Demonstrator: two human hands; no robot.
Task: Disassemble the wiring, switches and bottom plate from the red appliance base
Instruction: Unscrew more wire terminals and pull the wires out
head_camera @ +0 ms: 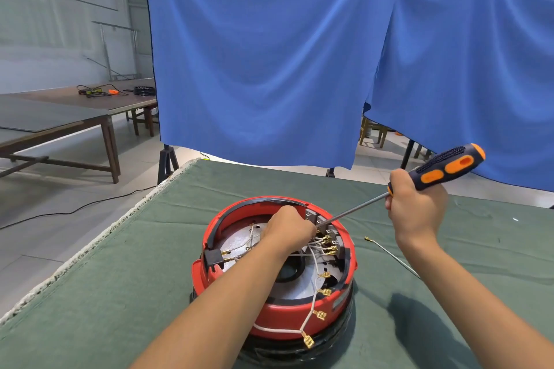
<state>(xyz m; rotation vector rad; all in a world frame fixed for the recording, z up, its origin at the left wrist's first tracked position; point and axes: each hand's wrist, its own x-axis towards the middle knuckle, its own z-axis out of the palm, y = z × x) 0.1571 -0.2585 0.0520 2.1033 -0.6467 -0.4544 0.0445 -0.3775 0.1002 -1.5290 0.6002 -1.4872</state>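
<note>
Red appliance base (274, 313): one, upturned, mid-worktop on green cloth (126, 278). Screwdriver (425, 178): one, handle gripped in right hand (415, 208), tip at the switch block (322, 226) on the base's far-right rim. Left hand (287, 228): inside the base, fingers curled among white wires (313, 293); what it holds cannot be told. Loose wire (389, 256): one, right of base.

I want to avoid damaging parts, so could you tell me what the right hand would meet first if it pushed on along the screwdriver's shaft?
Probably the grey switch block inside the red appliance base, beside the left hand; the screwdriver tip already seems there, though depth is unclear.
</note>
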